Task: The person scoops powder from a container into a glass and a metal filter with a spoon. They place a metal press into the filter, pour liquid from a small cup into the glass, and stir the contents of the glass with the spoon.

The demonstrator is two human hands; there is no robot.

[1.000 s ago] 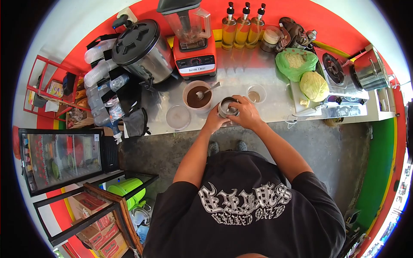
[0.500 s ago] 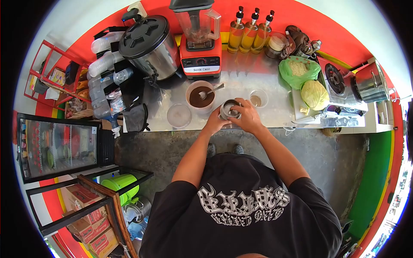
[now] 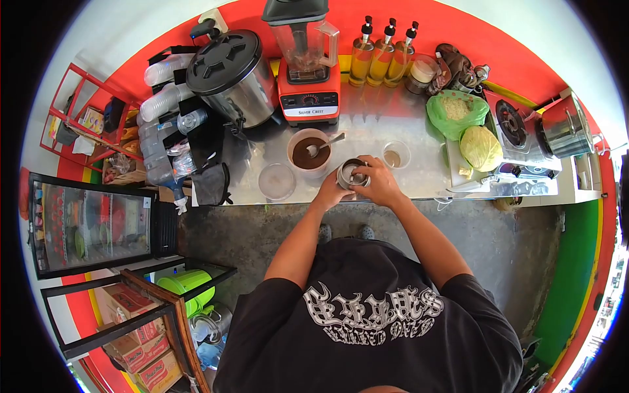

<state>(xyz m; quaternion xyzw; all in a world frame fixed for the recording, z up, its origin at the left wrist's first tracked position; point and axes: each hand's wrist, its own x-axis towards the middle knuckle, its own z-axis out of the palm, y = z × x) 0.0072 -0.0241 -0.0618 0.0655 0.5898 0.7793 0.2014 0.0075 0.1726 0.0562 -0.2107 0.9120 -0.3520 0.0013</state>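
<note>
A small metal cup (image 3: pixel 344 177) is held over the counter's front edge by both hands. My left hand (image 3: pixel 331 192) is closed around its left side. My right hand (image 3: pixel 378 182) grips the right side, with a digit reaching over the rim into the cup. What lies inside is too small to make out. Just beyond the left hand stands a tub (image 3: pixel 293 159) of brown powder with a spoon (image 3: pixel 325 144) resting in it. A clear plastic cup (image 3: pixel 404 155) with a little brownish content stands beyond the right hand.
A round translucent lid (image 3: pixel 277 181) lies on the steel counter (image 3: pixel 373 124). Behind are a red blender (image 3: pixel 308 98), a large steel container (image 3: pixel 242 92) and pump bottles (image 3: pixel 381 62). To the right are a cabbage (image 3: pixel 481 147), a green bag (image 3: pixel 436 116) and a stove (image 3: pixel 514 121).
The whole view has shifted slightly downward. Both hands stay on the metal cup, and the right hand's fingers have moved a little at its rim.
</note>
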